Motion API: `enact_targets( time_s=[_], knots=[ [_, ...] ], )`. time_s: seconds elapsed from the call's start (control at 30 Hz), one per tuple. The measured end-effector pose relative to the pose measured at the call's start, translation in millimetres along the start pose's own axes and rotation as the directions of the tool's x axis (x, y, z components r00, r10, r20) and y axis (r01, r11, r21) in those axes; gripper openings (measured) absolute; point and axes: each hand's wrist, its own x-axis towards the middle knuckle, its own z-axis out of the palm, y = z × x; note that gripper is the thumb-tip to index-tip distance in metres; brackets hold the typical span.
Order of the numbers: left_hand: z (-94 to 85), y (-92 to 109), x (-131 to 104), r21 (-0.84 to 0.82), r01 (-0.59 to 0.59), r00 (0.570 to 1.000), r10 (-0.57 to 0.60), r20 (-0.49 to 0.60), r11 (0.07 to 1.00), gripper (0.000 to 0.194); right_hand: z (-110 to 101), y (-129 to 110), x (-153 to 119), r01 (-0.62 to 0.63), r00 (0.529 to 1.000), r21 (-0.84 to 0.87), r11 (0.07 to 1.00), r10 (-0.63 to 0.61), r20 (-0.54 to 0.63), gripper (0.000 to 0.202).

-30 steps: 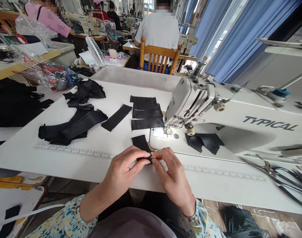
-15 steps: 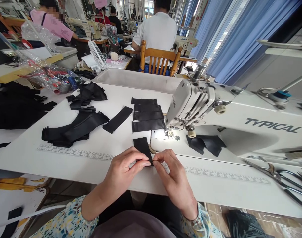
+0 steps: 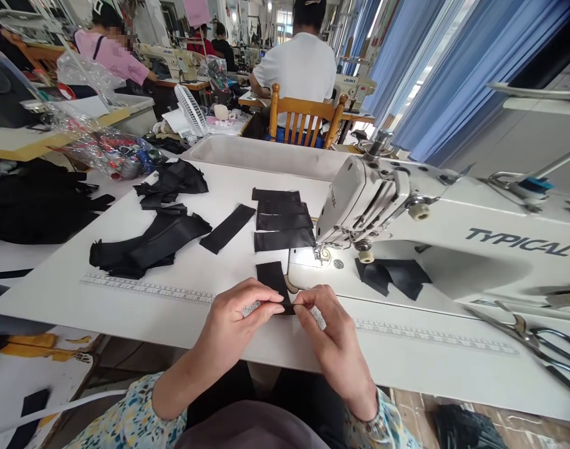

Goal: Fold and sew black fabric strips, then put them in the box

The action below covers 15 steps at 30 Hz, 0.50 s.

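Blue curtains (image 3: 448,68) hang along the right of the workshop, and ahead of us a person in a white top (image 3: 297,65) sits on a wooden chair (image 3: 306,115). Our worktop (image 3: 406,362) has its near edge just under our forearms; bare white surface runs from our right hand (image 3: 329,324) along that edge towards the scissors (image 3: 528,333), and more spreads between our left hand (image 3: 245,312) and the larger pile of black strips (image 3: 149,246). We pinch the near end of a black fabric strip (image 3: 270,277) with both hands, fingers narrow on it; it lies over the printed ruler scale (image 3: 144,288), just left of the nearest corner of the sewing machine's (image 3: 453,218) metal plate. Beyond it, a row of black strips (image 3: 285,240) reaches almost to the needle, and a single slanted strip (image 3: 227,229) lies between row and pile.

At the far edge we see a long pale tray (image 3: 266,153), its contents hidden from us. Left of it, a clear plastic bag (image 3: 121,149) holds red, blue and grey items.

Compared with half a second ago, our fingertips are slightly farther apart, the row and pile lie as they did, and our whole view has shifted a little.
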Motion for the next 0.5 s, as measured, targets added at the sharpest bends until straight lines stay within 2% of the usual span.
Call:
enact_targets(
  time_s=[0.13, 0.23, 0.37, 0.5],
  knots=[
    [-2.8, 1.7, 1.2, -0.132, 0.134, 0.991, -0.132, 0.029, 0.982, 0.004, 0.2, -0.7, 1.0, -0.004, 1.000, 0.021, 1.000, 0.004, 0.004, 0.011],
    [-5.7, 4.5, 2.7, -0.264, 0.255, 0.967, -0.238, 0.096, 0.930, 0.010, 0.5, -0.4, 1.7, -0.019, 1.000, 0.040, 0.999, 0.018, 0.013, 0.012],
    [-5.9, 5.2, 5.2, -0.401, 0.346, 0.937, -0.290, 0.196, 0.848, 0.012, 0.7, 0.5, 2.8, -0.034, 0.999, 0.069, 0.997, 0.032, 0.030, 0.012],
    [-2.8, 1.3, 8.1, -0.475, 0.414, 0.910, -0.354, 0.215, 0.776, 0.015, 0.0, 1.1, 4.3, -0.096, 0.994, 0.137, 0.986, 0.087, 0.069, 0.011]
  ],
)
